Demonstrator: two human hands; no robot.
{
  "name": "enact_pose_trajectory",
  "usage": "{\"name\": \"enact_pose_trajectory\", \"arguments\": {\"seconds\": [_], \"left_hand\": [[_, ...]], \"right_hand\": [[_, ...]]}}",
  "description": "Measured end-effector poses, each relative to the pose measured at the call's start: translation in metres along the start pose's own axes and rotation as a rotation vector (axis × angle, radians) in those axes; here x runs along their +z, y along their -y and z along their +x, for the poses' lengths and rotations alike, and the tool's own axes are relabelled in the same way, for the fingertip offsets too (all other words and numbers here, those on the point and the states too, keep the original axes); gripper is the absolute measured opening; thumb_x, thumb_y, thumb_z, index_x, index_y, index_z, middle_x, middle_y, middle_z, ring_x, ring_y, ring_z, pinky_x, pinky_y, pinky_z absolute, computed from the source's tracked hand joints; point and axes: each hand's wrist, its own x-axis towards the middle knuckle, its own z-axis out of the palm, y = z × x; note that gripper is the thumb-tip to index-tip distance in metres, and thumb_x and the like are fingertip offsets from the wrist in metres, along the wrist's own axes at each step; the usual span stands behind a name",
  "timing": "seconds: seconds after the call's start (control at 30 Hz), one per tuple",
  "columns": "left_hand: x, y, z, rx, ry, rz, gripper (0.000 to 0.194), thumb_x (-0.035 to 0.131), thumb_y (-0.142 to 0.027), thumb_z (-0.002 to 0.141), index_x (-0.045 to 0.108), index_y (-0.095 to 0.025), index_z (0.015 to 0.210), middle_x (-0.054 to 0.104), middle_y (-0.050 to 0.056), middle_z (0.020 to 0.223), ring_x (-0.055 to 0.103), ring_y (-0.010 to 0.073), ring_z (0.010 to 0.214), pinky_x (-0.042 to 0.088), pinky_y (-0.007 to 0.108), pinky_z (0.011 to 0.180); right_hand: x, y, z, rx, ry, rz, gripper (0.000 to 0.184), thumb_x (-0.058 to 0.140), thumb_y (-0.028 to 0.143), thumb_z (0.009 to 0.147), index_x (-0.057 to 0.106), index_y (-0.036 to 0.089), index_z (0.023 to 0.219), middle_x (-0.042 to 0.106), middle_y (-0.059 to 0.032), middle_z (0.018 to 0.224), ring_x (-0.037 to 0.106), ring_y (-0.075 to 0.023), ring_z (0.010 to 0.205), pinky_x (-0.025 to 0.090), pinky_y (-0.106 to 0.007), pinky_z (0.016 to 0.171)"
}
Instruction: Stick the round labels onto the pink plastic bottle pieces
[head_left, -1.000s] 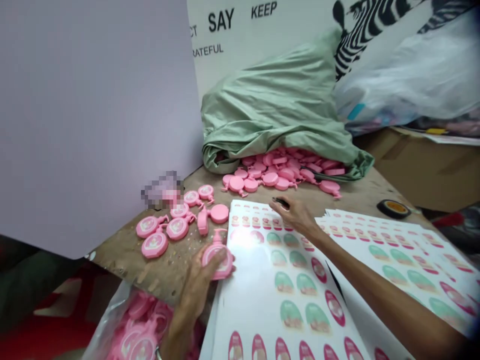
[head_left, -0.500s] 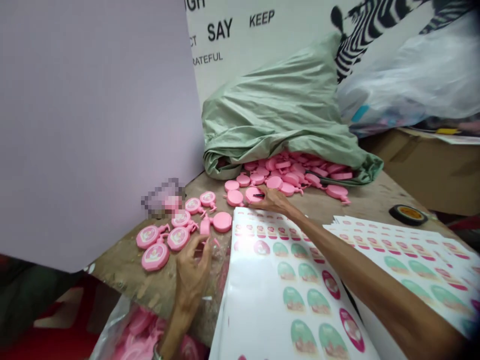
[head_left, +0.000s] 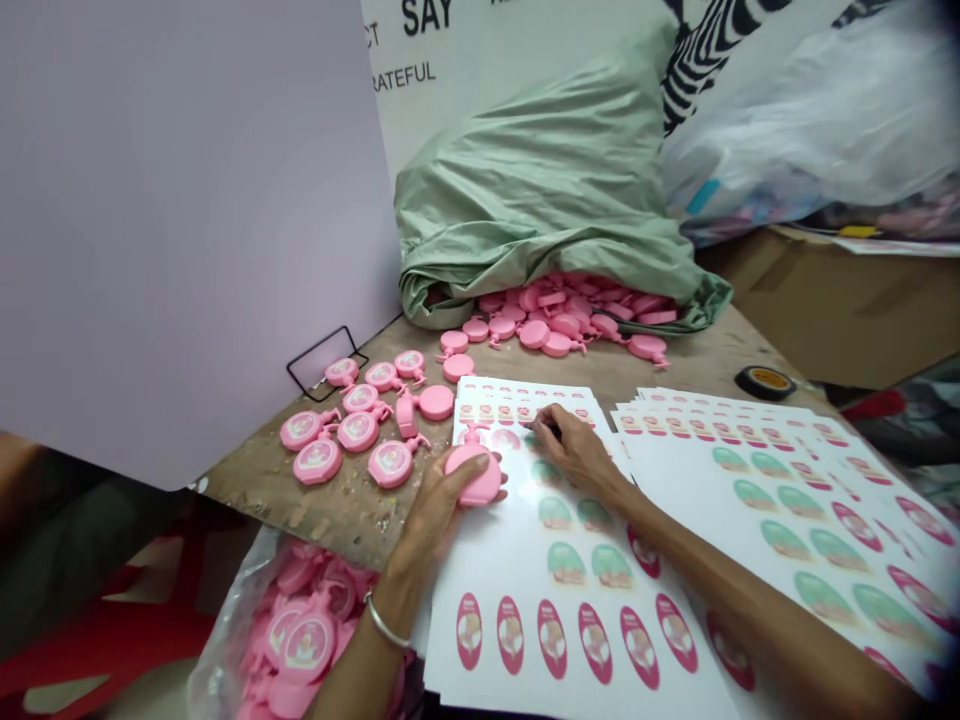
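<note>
My left hand is closed around a plain pink toy pump bottle, its pump pointing away from me, over the left edge of a sticker sheet. On the upper part of that sheet, my right hand pinches a slim dark pointed tool, mostly hidden by the fingers. Its tip is near a round pink sticker. Green and pink oval stickers fill other parts of the sheet. Left of my hands lie several labelled pink bottles and a plain one.
A green sack spills pink bottles at the back. More sticker sheets lie to the right, near a roll of black tape. A plastic bag of bottles sits below the table edge. A grey panel borders the left.
My left hand set a labelled bottle down among the others and now holds a plain one. My right hand reached to the plain bottles behind the sheet, then came back over the stickers.
</note>
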Motion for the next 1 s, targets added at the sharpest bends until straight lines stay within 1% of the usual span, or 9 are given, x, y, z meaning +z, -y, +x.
{"name": "enact_pose_trajectory", "arguments": {"seconds": [0.07, 0.13, 0.27, 0.47, 0.53, 0.63, 0.77, 0.9, 1.0], "left_hand": [[0.006, 0.000, 0.013, 0.053, -0.006, 0.038, 0.036, 0.078, -0.032, 0.068, 0.063, -0.011, 0.093, 0.069, 0.010, 0.092, 0.067, 0.0190, 0.076, 0.059, 0.032, 0.067], [0.009, 0.003, 0.027, 0.090, -0.001, 0.080, 0.038, 0.078, -0.034, 0.067, 0.063, -0.012, 0.095, 0.068, 0.008, 0.089, 0.068, 0.0189, 0.073, 0.058, 0.030, 0.064], [0.006, 0.013, 0.041, 0.101, 0.042, 0.131, 0.044, 0.076, -0.040, 0.070, 0.061, -0.013, 0.102, 0.068, 0.008, 0.090, 0.069, 0.0197, 0.072, 0.056, 0.028, 0.060], [0.002, 0.014, 0.033, 0.051, 0.108, 0.163, 0.043, 0.074, -0.043, 0.073, 0.061, -0.014, 0.102, 0.066, 0.008, 0.089, 0.070, 0.0200, 0.072, 0.055, 0.027, 0.060], [0.002, 0.013, 0.030, 0.023, 0.114, 0.155, 0.045, 0.074, -0.043, 0.072, 0.062, -0.015, 0.105, 0.066, 0.008, 0.092, 0.070, 0.0200, 0.071, 0.055, 0.028, 0.060], [0.002, 0.014, 0.026, -0.005, 0.135, 0.149, 0.047, 0.074, -0.041, 0.073, 0.061, -0.015, 0.111, 0.065, 0.008, 0.097, 0.070, 0.0206, 0.073, 0.056, 0.028, 0.062], [0.000, 0.016, 0.023, -0.014, 0.145, 0.190, 0.045, 0.074, -0.040, 0.074, 0.062, -0.016, 0.110, 0.065, 0.008, 0.097, 0.071, 0.0214, 0.075, 0.055, 0.027, 0.062], [0.001, 0.016, 0.020, -0.015, 0.143, 0.204, 0.047, 0.072, -0.043, 0.074, 0.062, -0.017, 0.112, 0.066, 0.009, 0.099, 0.071, 0.0221, 0.075, 0.055, 0.029, 0.063], [0.001, 0.016, 0.018, -0.004, 0.142, 0.217, 0.048, 0.071, -0.044, 0.075, 0.062, -0.016, 0.113, 0.066, 0.009, 0.096, 0.071, 0.0218, 0.076, 0.055, 0.028, 0.064]], "right_hand": [[0.010, -0.008, 0.002, -0.021, -0.041, -0.064, 0.017, 0.045, 0.033, 0.091, 0.056, 0.020, 0.085, 0.065, -0.0050, 0.081, 0.058, -0.0206, 0.078, 0.042, -0.034, 0.072], [0.016, -0.009, 0.000, -0.051, -0.055, -0.097, 0.014, 0.047, 0.030, 0.089, 0.057, 0.021, 0.084, 0.065, -0.0062, 0.083, 0.056, -0.0225, 0.082, 0.039, -0.036, 0.076], [0.019, -0.006, -0.004, -0.100, -0.055, -0.140, 0.015, 0.046, 0.027, 0.090, 0.057, 0.020, 0.082, 0.065, -0.0068, 0.082, 0.053, -0.0229, 0.081, 0.035, -0.036, 0.076], [0.017, -0.007, -0.005, -0.113, -0.026, -0.145, 0.015, 0.047, 0.025, 0.088, 0.055, 0.021, 0.076, 0.065, -0.0040, 0.074, 0.052, -0.0207, 0.074, 0.034, -0.033, 0.071], [0.017, -0.006, -0.008, -0.109, -0.016, -0.150, 0.016, 0.048, 0.025, 0.088, 0.054, 0.021, 0.074, 0.064, -0.0033, 0.072, 0.052, -0.0201, 0.071, 0.034, -0.033, 0.070], [0.017, -0.002, -0.016, -0.093, -0.027, -0.172, 0.015, 0.047, 0.025, 0.088, 0.055, 0.021, 0.076, 0.064, -0.0042, 0.074, 0.052, -0.0210, 0.072, 0.033, -0.033, 0.071], [0.018, 0.002, -0.026, -0.063, -0.061, -0.208, 0.016, 0.045, 0.025, 0.089, 0.055, 0.020, 0.077, 0.063, -0.0060, 0.073, 0.051, -0.0226, 0.076, 0.031, -0.034, 0.070], [0.017, 0.002, -0.030, -0.051, -0.048, -0.184, 0.014, 0.048, 0.024, 0.087, 0.053, 0.020, 0.075, 0.063, -0.0038, 0.072, 0.052, -0.0206, 0.072, 0.031, -0.033, 0.068], [0.015, 0.003, -0.029, -0.039, -0.042, -0.165, 0.014, 0.049, 0.024, 0.086, 0.052, 0.021, 0.073, 0.063, -0.0035, 0.070, 0.053, -0.0206, 0.071, 0.033, -0.033, 0.068]]}}
